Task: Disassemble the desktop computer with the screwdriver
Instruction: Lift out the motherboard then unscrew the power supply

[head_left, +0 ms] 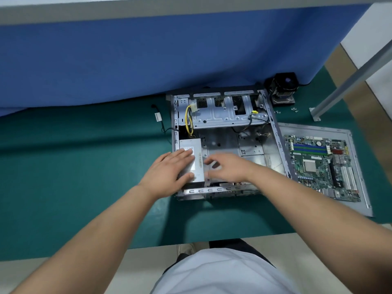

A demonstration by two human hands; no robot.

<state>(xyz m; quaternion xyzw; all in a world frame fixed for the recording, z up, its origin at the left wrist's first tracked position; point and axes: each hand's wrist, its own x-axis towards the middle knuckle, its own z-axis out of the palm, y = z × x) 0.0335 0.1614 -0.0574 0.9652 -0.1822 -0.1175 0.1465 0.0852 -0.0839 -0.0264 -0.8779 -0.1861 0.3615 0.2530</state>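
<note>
While the open computer case [224, 143] lies on its side on the green table [84, 166], the power supply [192, 160], a grey metal box, is seen seated in the case's near-left corner, its long axis running from the near edge of the case away toward the drive cage [227, 112]. The left hand [169, 174] is laid flat on top of this box, fingers straight and spread, the thumb pressed against its near end; nothing is curled round it yet. The right hand [228, 167] is held just beside the box's right flank, fingers loosely extended and blurred, so whether they touch the metal cannot be told. The left hand is thus judged the nearer and already bearing on the unit, with the right placed to take the opposite side. Yellow and black cables [188, 122] are seen running from the far end of the box toward the cage, so a lift toward the person is judged likely to be checked by them. The motherboard [322, 166] is already out, lying on the side panel [358, 181] to the right of the case, and no screwdriver can be made out
</note>
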